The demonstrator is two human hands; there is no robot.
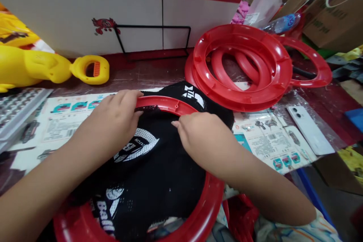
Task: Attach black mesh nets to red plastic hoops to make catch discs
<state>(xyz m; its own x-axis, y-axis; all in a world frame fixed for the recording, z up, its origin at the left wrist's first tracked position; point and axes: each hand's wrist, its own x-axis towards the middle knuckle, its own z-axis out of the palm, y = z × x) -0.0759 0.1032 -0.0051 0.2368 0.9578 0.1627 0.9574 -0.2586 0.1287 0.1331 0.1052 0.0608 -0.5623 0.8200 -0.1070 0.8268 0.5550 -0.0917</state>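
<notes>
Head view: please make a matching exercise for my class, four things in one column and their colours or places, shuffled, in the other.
Things
1. Phone
2. Cloth
3. Bottle
4. Loop-ended plastic piece

Descriptions
A. Black with white print, partly inside the near red ring
B. Yellow, at the left edge of the picture
C. White, lying with its camera lenses up
D. Clear with a blue label, at the upper right

Pairs: 1-C, 2-A, 3-D, 4-B

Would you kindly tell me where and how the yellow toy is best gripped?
Probably by the loop at the right end of the toy, from the near side, with the left hand, which is nearer. The loop juts out from the bulkier body, and its rim looks slim enough to pinch.
</notes>
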